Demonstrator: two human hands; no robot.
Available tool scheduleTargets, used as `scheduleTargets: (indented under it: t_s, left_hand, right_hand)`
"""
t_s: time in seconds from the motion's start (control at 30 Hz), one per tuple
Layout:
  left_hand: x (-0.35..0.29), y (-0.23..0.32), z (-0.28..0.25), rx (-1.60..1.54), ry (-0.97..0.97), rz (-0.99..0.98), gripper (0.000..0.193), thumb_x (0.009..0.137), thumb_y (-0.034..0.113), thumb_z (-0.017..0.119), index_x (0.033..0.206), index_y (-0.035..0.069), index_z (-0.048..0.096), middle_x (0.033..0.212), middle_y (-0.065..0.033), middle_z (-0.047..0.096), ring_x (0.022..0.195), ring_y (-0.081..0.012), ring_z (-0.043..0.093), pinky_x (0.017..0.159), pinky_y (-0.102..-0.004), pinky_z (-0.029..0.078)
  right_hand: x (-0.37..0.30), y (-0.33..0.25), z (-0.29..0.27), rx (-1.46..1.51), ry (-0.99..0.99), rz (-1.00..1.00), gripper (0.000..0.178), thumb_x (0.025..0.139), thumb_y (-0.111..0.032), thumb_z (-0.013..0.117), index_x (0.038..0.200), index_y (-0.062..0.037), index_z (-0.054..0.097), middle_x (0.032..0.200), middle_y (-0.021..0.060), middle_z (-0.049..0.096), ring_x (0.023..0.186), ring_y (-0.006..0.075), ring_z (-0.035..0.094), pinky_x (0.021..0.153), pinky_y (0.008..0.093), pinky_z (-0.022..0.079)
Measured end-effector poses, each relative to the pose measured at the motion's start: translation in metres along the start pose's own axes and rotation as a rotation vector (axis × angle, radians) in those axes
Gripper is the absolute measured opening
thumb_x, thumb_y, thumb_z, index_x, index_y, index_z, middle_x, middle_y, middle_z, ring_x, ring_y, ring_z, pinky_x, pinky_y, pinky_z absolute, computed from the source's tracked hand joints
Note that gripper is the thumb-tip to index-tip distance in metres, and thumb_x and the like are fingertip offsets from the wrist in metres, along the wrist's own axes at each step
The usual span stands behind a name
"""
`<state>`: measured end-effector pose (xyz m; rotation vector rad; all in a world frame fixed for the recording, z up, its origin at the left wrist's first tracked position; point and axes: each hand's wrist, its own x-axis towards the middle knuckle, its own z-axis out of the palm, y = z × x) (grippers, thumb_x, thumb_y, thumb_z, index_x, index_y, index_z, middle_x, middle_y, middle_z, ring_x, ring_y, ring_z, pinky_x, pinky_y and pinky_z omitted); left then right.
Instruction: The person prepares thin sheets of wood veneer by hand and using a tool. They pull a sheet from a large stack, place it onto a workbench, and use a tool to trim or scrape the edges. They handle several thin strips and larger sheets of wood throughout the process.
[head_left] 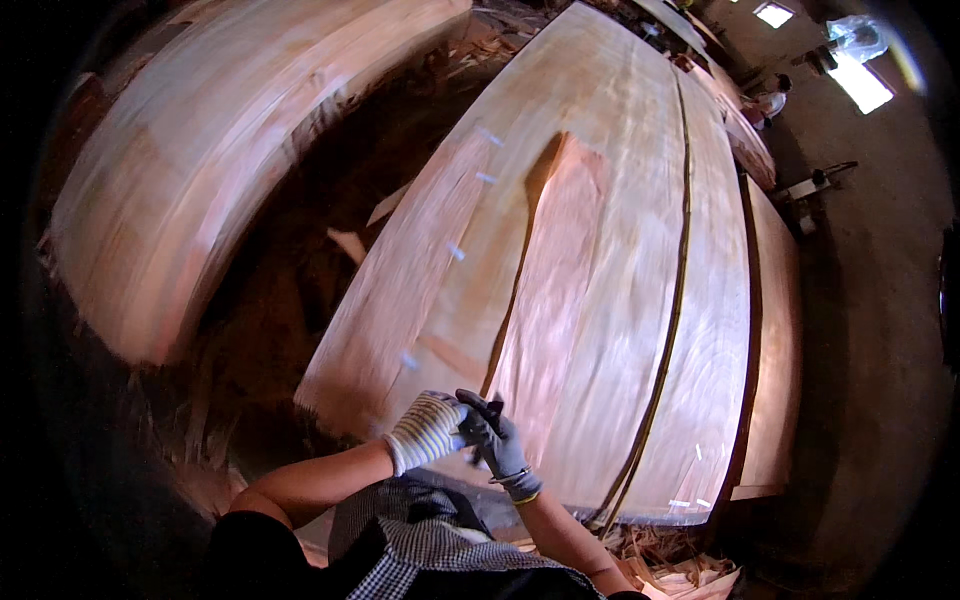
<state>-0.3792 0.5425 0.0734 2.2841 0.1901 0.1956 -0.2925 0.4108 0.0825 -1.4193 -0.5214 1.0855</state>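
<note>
My left hand [428, 430], in a white glove with grey and yellow stripes, meets my right hand [497, 440] just in front of my body. The right glove is grey with dark fingers, and a thin dark band circles its wrist. Both hands look closed against each other; whatever lies between the fingers is too small and dark to make out. Beneath them spreads a broad stack of pale wood veneer sheets [630, 270]. A pinkish veneer strip [560, 290] runs up its middle beside a dark, curved gap. Short pale tape pieces [456, 252] dot the left part.
Another curved veneer stack [220, 170] stands at the left, across a dark gap with wood scraps [347, 243]. A narrower stack [775, 350] borders the right side. Torn veneer bits [690, 575] lie at the lower right. Another person [772, 102] is far off, upper right.
</note>
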Motion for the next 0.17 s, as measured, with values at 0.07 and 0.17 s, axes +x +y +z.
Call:
scheduleTargets:
  t_s: [0.07, 0.17]
  left_hand:
    - [-0.027, 0.008, 0.007, 0.049, 0.055, -0.102, 0.017, 0.069, 0.021, 0.062, 0.077, 0.006, 0.059, 0.075, -0.0137, 0.059, 0.073, -0.0322, 0.054, 0.068, -0.043, 0.042]
    - [-0.075, -0.045, -0.028, 0.252, 0.827, -0.534, 0.038, 0.069, 0.017, 0.058, 0.105, 0.008, 0.056, 0.1, -0.0243, 0.055, 0.089, -0.0333, 0.054, 0.082, -0.0434, 0.041]
  right_hand:
    - [-0.038, 0.017, -0.005, 0.061, 0.123, 0.027, 0.035, 0.093, -0.017, 0.042, 0.124, 0.0003, 0.044, 0.109, 0.0086, 0.056, 0.085, 0.0151, 0.058, 0.077, 0.0284, 0.047]
    - [-0.093, 0.041, -0.025, 0.133, 0.205, 0.298, 0.035, 0.094, -0.016, 0.04, 0.126, -0.0032, 0.043, 0.114, 0.0123, 0.055, 0.091, 0.0192, 0.059, 0.077, 0.0268, 0.048]
